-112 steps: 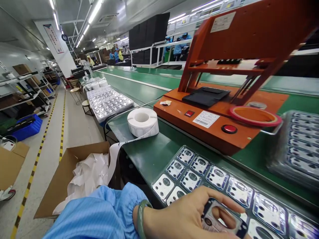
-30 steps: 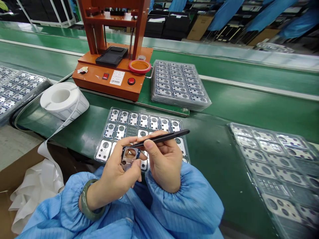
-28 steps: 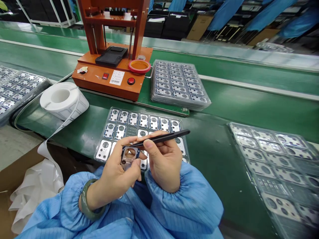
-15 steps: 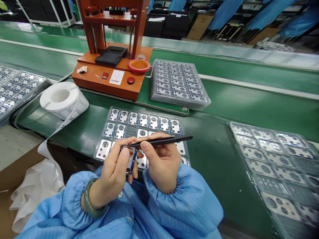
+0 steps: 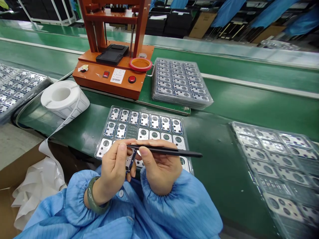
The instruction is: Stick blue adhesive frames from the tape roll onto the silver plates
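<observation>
My left hand [image 5: 115,171], with a green bangle at its wrist, is closed on a small metal plate [image 5: 132,161] with a dark blue edge, tilted so its rim faces me. In my right hand [image 5: 160,167] black tweezers [image 5: 180,152] are pinched between thumb and fingers, lying nearly level. Their tip points left and meets the left fingers by the plate's upper edge; the exact contact is hidden. Below both hands lies a clear plastic tray [image 5: 133,131] of similar plates, with a vacant pocket in its second row.
Behind the tray stands an orange press [image 5: 109,78] with a red tape ring [image 5: 141,65]. Stacked trays [image 5: 180,79] are to its right, another tray [image 5: 271,159] at far right. A white label roll [image 5: 63,98] sits left, its backing strip hanging into a cardboard box [image 5: 7,179].
The tweezers' rear end has dipped and reaches a little farther right. The held plate has turned more edge-on. Both hands keep their hold, and the view has shifted slightly.
</observation>
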`<state>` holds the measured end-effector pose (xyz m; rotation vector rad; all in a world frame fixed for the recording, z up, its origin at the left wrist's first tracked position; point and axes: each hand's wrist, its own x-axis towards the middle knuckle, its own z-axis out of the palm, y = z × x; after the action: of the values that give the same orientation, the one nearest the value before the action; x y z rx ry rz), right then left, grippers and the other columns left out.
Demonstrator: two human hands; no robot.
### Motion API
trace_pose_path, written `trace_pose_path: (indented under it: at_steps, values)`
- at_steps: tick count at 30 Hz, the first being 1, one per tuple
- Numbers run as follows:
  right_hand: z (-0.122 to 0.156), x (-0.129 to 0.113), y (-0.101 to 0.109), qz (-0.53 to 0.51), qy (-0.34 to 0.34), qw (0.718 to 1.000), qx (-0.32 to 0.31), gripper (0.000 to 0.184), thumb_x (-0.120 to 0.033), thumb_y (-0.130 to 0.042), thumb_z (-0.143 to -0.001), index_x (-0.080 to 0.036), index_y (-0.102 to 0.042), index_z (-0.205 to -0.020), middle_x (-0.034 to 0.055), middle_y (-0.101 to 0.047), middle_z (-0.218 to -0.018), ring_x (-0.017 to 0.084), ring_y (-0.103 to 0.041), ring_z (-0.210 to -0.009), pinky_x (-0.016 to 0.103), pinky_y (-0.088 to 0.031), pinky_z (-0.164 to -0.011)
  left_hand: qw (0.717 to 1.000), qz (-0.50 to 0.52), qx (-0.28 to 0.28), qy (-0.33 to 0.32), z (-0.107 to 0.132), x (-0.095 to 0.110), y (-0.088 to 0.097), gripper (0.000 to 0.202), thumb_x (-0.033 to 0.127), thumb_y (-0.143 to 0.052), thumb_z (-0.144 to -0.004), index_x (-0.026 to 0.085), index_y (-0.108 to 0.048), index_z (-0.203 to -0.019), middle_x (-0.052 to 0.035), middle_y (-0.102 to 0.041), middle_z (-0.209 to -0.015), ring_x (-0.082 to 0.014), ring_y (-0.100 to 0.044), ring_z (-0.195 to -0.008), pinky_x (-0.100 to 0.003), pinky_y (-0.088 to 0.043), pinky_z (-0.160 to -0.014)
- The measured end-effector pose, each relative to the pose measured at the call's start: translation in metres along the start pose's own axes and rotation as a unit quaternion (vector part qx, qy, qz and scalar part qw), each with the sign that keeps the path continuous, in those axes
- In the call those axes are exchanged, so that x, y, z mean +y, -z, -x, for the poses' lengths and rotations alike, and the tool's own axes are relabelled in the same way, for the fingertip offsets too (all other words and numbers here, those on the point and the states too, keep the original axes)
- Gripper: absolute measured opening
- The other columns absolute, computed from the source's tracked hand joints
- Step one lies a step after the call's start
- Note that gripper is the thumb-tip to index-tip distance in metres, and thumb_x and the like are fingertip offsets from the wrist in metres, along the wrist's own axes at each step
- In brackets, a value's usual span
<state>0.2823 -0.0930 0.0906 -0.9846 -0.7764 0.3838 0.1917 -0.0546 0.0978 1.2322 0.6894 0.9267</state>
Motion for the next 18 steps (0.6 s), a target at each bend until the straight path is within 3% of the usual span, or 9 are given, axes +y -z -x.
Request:
trace_pose_path:
  at_steps: [4,9,11,15,18]
  values:
    - [0.003,0.004,0.001,0.011,0.079,0.997,-0.020,0.034,-0.006,-0.063,-0.081,-0.028,-0.058,-0.106,-0.0022,-0.074,-0.096,0.011,-0.069,-0.059,0.021,-0.056,-0.043,0.999,-0.018,0.008,-0.026,0.001,-0.004,0.002,0.030,0.041,-0.040,-0.097,0.018,-0.059,-0.092,0.0067,-0.052,-0.047,-0.0059,-0.046,-0.031,-0.015,-0.035,-0.029]
    - [0.006,0.015,0.006,0.085,0.224,0.970,-0.039,0.043,-0.009,-0.068,-0.078,-0.029,-0.056,-0.114,0.0008,-0.073,-0.101,0.019,-0.073,-0.081,0.034,-0.064,-0.064,1.000,-0.014,0.006,-0.018,0.005,-0.007,0.003,0.033,0.043,-0.040,-0.096,0.019,-0.054,-0.078,0.0077,-0.048,-0.043,-0.0050,-0.041,-0.030,-0.014,-0.032,-0.030]
    - [0.008,0.017,0.006,0.080,0.213,0.974,-0.024,0.040,-0.011,-0.066,-0.080,-0.029,-0.055,-0.114,0.0007,-0.073,-0.099,0.020,-0.073,-0.082,0.035,-0.064,-0.064,1.000,-0.005,0.003,-0.011,0.005,-0.006,0.002,0.033,0.044,-0.041,-0.096,0.020,-0.053,-0.077,0.0077,-0.048,-0.043,-0.0050,-0.042,-0.029,-0.014,-0.032,-0.030]
    - [0.013,0.014,0.003,0.038,0.156,0.987,-0.011,0.038,-0.012,-0.062,-0.083,-0.030,-0.054,-0.116,0.0008,-0.071,-0.101,0.017,-0.072,-0.070,0.029,-0.062,-0.050,1.000,0.023,-0.003,0.003,0.006,-0.005,0.000,0.034,0.046,-0.042,-0.095,0.019,-0.051,-0.074,0.0073,-0.049,-0.044,-0.0047,-0.041,-0.029,-0.013,-0.030,-0.029]
    - [0.013,0.012,0.005,0.064,0.192,0.979,-0.019,0.042,-0.012,-0.065,-0.082,-0.030,-0.054,-0.117,0.0009,-0.072,-0.102,0.018,-0.073,-0.074,0.032,-0.063,-0.054,0.999,0.045,-0.011,0.014,0.008,-0.006,-0.001,0.035,0.046,-0.043,-0.095,0.019,-0.051,-0.074,0.0075,-0.049,-0.043,-0.0046,-0.041,-0.028,-0.013,-0.030,-0.029]
